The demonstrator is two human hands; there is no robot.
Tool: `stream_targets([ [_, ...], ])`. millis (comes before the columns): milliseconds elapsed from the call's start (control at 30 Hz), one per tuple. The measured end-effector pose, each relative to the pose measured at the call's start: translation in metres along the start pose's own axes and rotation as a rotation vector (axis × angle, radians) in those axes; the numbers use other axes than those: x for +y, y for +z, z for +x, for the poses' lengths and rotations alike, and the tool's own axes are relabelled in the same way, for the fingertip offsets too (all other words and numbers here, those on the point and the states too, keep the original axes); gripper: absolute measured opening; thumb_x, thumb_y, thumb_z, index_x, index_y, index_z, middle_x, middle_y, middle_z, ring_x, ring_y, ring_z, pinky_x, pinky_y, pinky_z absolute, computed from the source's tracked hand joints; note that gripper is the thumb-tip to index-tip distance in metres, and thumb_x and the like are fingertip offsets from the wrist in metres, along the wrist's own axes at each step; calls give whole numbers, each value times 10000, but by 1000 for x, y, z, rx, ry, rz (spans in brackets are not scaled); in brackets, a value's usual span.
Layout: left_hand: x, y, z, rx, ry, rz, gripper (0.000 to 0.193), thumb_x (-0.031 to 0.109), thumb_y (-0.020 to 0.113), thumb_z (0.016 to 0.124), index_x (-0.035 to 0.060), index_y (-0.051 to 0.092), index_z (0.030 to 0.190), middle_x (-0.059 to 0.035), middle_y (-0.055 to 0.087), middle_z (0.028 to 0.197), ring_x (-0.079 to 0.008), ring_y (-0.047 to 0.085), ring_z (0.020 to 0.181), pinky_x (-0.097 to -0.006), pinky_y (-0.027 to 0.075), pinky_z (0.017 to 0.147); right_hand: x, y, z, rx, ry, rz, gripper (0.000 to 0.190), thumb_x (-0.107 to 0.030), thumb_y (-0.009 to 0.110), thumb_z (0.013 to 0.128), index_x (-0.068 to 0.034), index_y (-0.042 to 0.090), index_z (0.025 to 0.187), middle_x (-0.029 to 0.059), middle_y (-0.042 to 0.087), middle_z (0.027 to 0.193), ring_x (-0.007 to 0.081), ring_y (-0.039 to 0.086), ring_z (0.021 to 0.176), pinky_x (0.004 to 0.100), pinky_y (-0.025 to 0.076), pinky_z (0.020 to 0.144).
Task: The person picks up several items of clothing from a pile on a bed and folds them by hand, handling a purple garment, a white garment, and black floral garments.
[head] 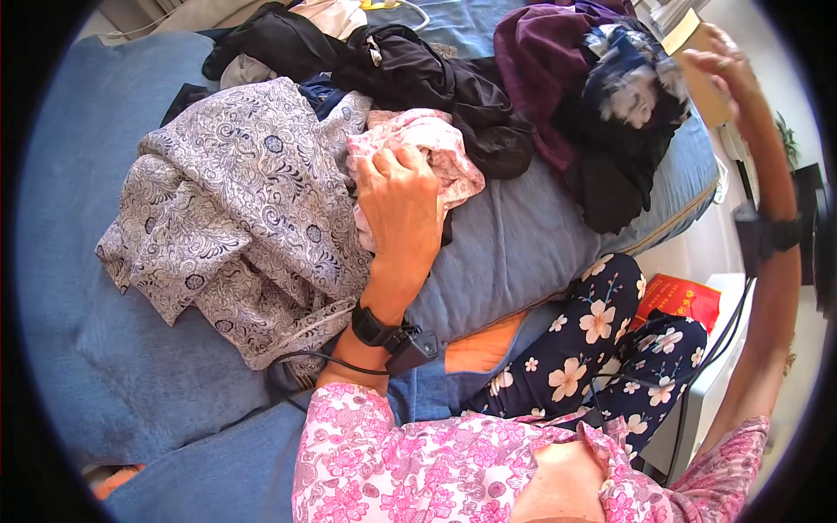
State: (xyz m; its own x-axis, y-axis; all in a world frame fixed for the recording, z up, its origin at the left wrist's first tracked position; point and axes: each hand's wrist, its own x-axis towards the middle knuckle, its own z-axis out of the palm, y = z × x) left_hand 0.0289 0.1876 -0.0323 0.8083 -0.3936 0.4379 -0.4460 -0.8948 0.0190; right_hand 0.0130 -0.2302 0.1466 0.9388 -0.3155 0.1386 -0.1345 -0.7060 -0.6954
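Note:
My left hand point(400, 189) is closed over a crumpled pink-and-white printed garment point(451, 157), its fingertips sunk out of sight in the cloth. Beside it, on the left, a grey-white cloth with dark paisley print point(235, 196) lies spread in loose folds. Up at the right, my right hand point(724, 68) is raised with nothing visible in it and its fingers partly apart. Close to that hand, a blue-and-white patterned cloth point(631, 85) appears blurred on top of a black garment point(605, 170). A dark purple garment point(539, 72) lies along its left side.
Several black garments point(405, 72) are heaped across the back of the blue fabric-covered seat point(85, 216). My knees in floral trousers point(588, 333) are at the lower right. A red printed packet point(680, 301) rests on a white surface. Cables run from both wrist straps.

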Motion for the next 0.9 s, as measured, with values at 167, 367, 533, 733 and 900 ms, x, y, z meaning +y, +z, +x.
stream_targets([
  [167,11,9,-14,413,-37,-444,301,112,718,693,-8,596,941,-140,569,841,-322,571,852,-407,483,702,-76,138,-68,-379,-173,90,770,-125,771,655,-40,452,1351,132,523,1300,254,483,1219,346,380,1014],
  [367,32,-45,-27,443,94,-1418,232,17,735,685,-6,594,869,-140,614,856,-305,611,769,-386,489,731,-96,214,-146,-574,-463,273,892,-108,846,579,-48,404,1352,190,448,1327,261,439,1264,387,389,1018],
  [533,27,-44,-23,351,217,-1606,282,51,747,708,-14,588,932,-164,609,973,-322,599,879,-397,479,794,-83,216,-168,-426,-77,678,321,-69,716,786,-15,580,1072,-4,609,1001,67,544,953,234,456,839],
  [733,26,-41,-15,483,143,-1584,389,105,740,755,-55,566,1063,-211,580,1067,-302,579,903,-364,485,765,-57,157,-173,-158,-92,744,322,-75,704,797,-26,583,1091,-1,617,1007,73,565,943,235,462,834],
  [900,15,-24,-13,394,173,-1438,653,29,744,702,-85,443,1271,-229,511,1219,-297,538,1005,-334,486,748,-57,117,-194,-112,-125,720,325,-95,703,799,-26,585,1094,3,619,999,77,568,932,234,462,823],
])
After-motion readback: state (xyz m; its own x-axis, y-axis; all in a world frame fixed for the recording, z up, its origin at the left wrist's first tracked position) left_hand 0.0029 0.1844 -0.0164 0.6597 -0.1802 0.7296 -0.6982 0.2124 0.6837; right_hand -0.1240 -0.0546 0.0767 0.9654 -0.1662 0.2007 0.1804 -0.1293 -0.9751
